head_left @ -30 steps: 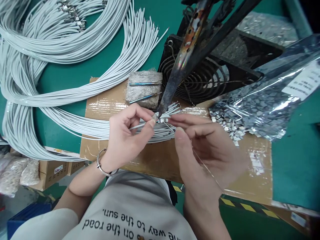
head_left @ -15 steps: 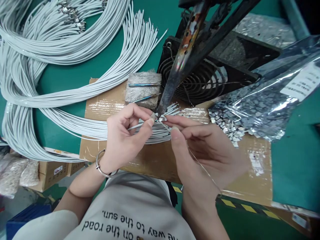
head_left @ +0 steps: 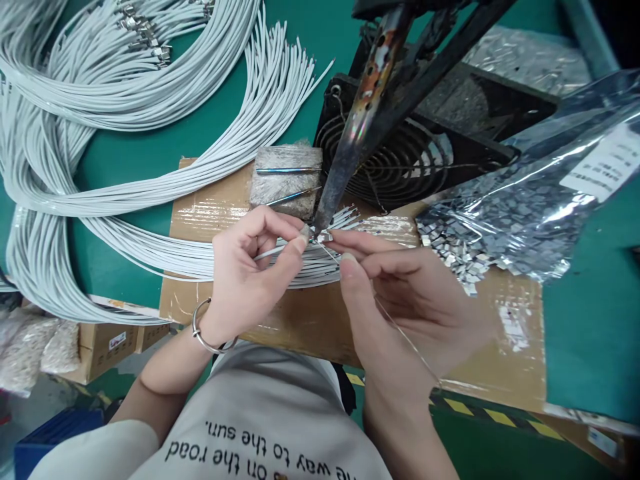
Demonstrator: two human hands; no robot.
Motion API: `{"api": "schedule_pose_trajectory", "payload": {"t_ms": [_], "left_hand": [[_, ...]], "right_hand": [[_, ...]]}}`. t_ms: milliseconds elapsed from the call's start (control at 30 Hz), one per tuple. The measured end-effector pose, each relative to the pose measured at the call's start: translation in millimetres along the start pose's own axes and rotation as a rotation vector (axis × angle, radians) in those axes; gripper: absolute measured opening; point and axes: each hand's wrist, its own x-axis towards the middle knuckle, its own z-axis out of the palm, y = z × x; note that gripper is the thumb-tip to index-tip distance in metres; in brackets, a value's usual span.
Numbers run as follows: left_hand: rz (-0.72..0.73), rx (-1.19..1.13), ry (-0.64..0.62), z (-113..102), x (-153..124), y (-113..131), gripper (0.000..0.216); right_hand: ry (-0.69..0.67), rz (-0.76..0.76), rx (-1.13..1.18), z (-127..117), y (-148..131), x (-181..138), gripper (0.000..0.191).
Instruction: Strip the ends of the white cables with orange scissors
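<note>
My left hand [head_left: 253, 273] is closed, its thumb and forefinger pinching a white cable [head_left: 269, 253] close to its end. My right hand [head_left: 400, 293] pinches a thin solder wire [head_left: 407, 339] that trails down past the wrist. Its fingertips also reach a small shiny metal piece [head_left: 325, 237]; whether they grip it I cannot tell. The tip of a fixed soldering iron [head_left: 336, 183] comes down between both hands, at the metal piece and the cable end. Fingers partly hide the exact contact. Beneath lies a bundle of white cables [head_left: 190, 259].
A wrapped block [head_left: 287, 157] with two metal rods stands behind my left hand. A black fan [head_left: 400, 160] sits behind the iron. Small metal pieces [head_left: 453, 257] spill from a silvery bag [head_left: 530, 213] at right. Cable coils [head_left: 125, 100] cover the left. Cardboard [head_left: 320, 327] lies under my hands.
</note>
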Motion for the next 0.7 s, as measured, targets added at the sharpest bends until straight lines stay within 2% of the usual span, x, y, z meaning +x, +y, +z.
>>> {"api": "schedule_pose_trajectory", "payload": {"t_ms": [700], "left_hand": [[0.003, -0.005, -0.011, -0.3, 1.1, -0.3, 0.014]], "right_hand": [[0.033, 0.015, 0.029, 3.8, -1.1, -0.2, 0.016]]}}
